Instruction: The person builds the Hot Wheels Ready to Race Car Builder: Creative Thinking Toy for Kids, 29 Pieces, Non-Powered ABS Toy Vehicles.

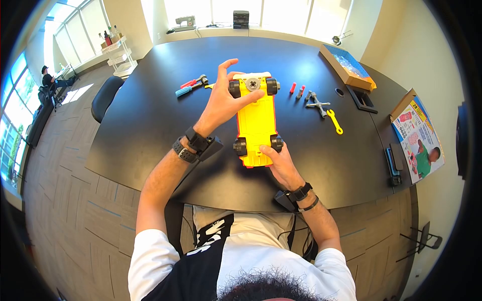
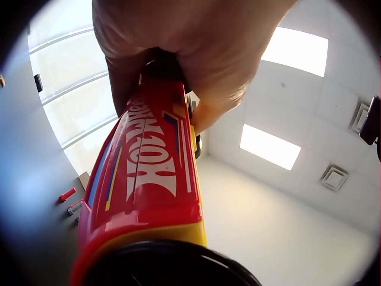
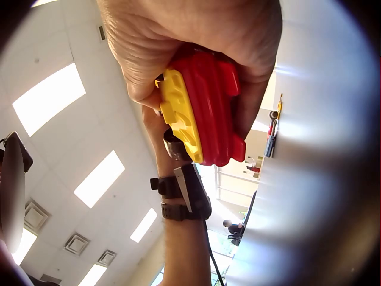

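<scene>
Both hands hold a red and yellow toy car above the table, its yellow underside facing the head camera. A round grey piece with a dark cross-shaped recess sits between the wheels at the far end. My left hand grips that end, its thumb across the underside beside the grey piece and one finger raised. At the near end my right hand clasps the body, thumb on the yellow underside. White "Hot Wheels" lettering shows on the red side in the left wrist view.
Left of the car lie a blue-handled tool and a red-handled one. To its right are small red and grey pieces, a grey cross wrench and a yellow wrench. An open box and a printed box panel stand farther right.
</scene>
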`<state>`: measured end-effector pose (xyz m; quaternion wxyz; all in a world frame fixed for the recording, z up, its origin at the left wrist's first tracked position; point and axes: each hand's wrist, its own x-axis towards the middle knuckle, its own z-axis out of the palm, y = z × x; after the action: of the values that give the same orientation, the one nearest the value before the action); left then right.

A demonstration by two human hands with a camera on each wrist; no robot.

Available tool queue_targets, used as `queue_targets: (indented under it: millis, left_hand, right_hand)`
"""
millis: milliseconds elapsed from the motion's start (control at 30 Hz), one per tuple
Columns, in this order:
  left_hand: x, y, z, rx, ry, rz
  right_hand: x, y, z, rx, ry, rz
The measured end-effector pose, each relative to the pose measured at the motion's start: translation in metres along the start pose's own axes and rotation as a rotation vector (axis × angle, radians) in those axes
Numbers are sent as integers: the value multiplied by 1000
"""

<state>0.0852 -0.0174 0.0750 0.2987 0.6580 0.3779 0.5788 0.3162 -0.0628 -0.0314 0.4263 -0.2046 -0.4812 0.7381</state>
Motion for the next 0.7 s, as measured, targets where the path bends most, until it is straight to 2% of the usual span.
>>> queue_targets:
  millis: [167,233,333,433,700]
  left_hand:
    - [2,-8,-4,-21,-47,32]
    - [3,-12,-4,55,-31,170]
    - [5,-13,-8,199,-74,201]
    - [3,-7,-3,74,-29,171]
    - [3,-4,-5,150,-53,216]
  right_hand:
    - [-1,0,1,11,6,-9]
    - [-2,-2,3,20,12,-6]
    - [-3,-2,2,25,23,-4]
    - [-2,-1,2,19,20,-12]
    - [-3,-1,3,20,7,-12]
